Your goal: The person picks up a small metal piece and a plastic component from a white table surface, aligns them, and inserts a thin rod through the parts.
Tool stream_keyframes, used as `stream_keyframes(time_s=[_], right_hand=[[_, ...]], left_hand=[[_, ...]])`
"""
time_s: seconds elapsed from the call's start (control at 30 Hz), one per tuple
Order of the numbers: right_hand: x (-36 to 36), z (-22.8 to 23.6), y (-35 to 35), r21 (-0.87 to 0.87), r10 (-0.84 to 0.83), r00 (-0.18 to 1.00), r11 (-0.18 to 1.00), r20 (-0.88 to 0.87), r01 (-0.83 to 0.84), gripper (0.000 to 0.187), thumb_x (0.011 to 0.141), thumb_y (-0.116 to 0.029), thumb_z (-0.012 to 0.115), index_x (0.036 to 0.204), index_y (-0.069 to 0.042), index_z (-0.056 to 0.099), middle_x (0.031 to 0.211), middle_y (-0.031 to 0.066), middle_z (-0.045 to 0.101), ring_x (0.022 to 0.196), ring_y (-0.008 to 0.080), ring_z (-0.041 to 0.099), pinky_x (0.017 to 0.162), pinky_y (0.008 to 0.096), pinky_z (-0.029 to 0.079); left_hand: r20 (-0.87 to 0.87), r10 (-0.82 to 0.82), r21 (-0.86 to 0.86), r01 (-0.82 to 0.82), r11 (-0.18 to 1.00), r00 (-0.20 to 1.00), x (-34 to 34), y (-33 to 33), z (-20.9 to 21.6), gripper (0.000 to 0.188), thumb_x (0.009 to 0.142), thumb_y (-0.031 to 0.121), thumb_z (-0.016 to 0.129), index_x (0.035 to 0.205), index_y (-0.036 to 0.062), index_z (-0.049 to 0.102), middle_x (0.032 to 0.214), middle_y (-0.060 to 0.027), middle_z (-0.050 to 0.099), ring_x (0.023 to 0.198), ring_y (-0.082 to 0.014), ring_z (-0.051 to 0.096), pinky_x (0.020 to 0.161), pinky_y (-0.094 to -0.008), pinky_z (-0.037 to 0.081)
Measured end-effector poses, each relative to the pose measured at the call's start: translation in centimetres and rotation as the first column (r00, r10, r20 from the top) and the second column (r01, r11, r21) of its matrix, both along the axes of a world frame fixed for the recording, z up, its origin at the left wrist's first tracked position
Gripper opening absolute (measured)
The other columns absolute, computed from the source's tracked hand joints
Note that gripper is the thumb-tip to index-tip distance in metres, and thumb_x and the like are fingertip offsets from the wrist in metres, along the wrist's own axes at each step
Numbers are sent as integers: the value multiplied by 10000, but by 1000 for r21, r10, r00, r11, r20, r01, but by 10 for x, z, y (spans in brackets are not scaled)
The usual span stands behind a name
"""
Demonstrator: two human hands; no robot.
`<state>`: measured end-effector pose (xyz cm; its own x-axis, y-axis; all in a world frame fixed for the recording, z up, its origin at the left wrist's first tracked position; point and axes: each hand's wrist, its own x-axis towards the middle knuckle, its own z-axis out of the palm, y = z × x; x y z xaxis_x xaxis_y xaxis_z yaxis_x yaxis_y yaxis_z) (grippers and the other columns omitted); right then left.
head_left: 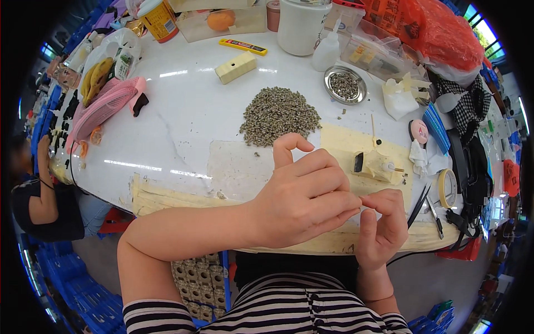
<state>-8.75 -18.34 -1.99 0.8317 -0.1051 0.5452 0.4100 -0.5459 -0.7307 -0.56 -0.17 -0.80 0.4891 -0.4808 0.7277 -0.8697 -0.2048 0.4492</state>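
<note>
My left hand [303, 195] and my right hand [382, 222] meet fingertip to fingertip over the taped front edge of the white table [183, 117]. Both pinch at the same spot; whatever sits between the fingers is too small to make out. Just beyond them stands a small cream fixture [378, 165] on a yellowish mat [345, 142]. A heap of small grey metal parts [278, 114] lies further back, near the left index finger.
A metal dish [345, 85] of similar parts, a white squeeze bottle [326, 51], a cream block [236, 67], a yellow utility knife [243, 47], a tape roll [446, 188], tweezers [420, 205] and a pink mesh fan [105, 106] lie around. Another person [39, 195] sits at left.
</note>
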Motion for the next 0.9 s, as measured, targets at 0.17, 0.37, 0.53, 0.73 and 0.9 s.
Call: stream_keyframes(time_s=[0.17, 0.37, 0.53, 0.73, 0.9], right_hand=[[0, -2, -2, 11, 34, 999, 999, -22, -34, 105, 811, -10, 738, 905, -20, 693, 863, 102, 670, 781, 249, 576, 728, 335, 451], [-1, 0, 3, 43, -19, 999, 999, 40, 17, 121, 792, -2, 748, 895, -34, 691, 859, 90, 673, 762, 245, 572, 721, 334, 448], [-1, 0, -1, -44, -11, 998, 999, 69, 14, 155, 776, 8, 748, 922, -30, 711, 865, 89, 672, 768, 233, 574, 720, 329, 447], [1, 0, 0, 25, 13, 1000, 1000, 0, -13, 132, 808, -38, 730, 934, -4, 719, 861, 102, 668, 786, 250, 576, 727, 335, 451], [1, -2, -3, 82, 86, 994, 993, -72, -80, 123, 818, -52, 732, 929, -1, 714, 858, 108, 670, 793, 250, 580, 730, 329, 453]], left_hand=[[10, 1, 23, -1, 1000, 1000, 0, 2, 1, 237, 665, 207, 865, 875, 186, 757, 773, 95, 594, 771, -135, 569, 845, -401, 293], [9, 14, 38, -14, 999, 1000, 1, 1, -1, 243, 655, 179, 866, 870, 183, 752, 772, 96, 596, 771, -136, 568, 836, -403, 297], [-19, 19, 21, -19, 1000, 1000, 1, 1, -1, 249, 650, 166, 870, 869, 181, 751, 768, 95, 597, 767, -137, 566, 822, -400, 300], [1, 2, -12, -2, 1000, 1000, 0, 0, 0, 245, 655, 182, 870, 874, 180, 759, 770, 97, 607, 756, -136, 563, 807, -389, 299], [8, -11, 3, 11, 1000, 1000, 1, 1, -1, 246, 656, 188, 868, 879, 179, 763, 768, 97, 611, 754, -136, 563, 806, -391, 297]])
